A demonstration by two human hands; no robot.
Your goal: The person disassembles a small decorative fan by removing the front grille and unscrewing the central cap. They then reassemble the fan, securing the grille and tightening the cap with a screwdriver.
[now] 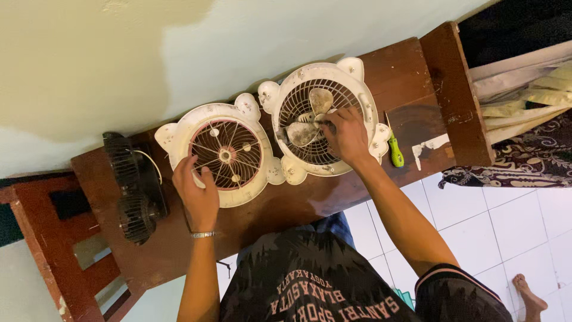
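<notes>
**Two fan housings on a dark wooden bench**

I looked down on a long reddish-brown wooden bench (333, 197) running from 8 o'clock to 2 o'clock, pushed against a pale, patchy plaster wall (119, 65). White floor tiles (512, 226) filled the 4 o'clock corner, and patterned cloth (524, 155) lay bunched at 3 o'clock.

My left hand (198, 194) rested at the 7 o'clock rim of a round cream plastic fan grille with reddish wire spokes (225, 154), fingers curled loosely over its edge, thumb alongside. My right hand (347, 136) sat on a second round cream fan housing with a dusty grey propeller (313, 119), fingertips pinched together at the hub; whatever they gripped there was too small for me to make out. The two housings touched edge to edge near the middle of the bench.

A green-handled screwdriver (395, 154) lay just beside the second housing at its 4 o'clock. A black double fan unit (134, 191) stood well apart toward 9 o'clock, with a red wooden chair (53, 244) below it, cut off by the frame. A bare foot (527, 292) showed at 5 o'clock.
</notes>
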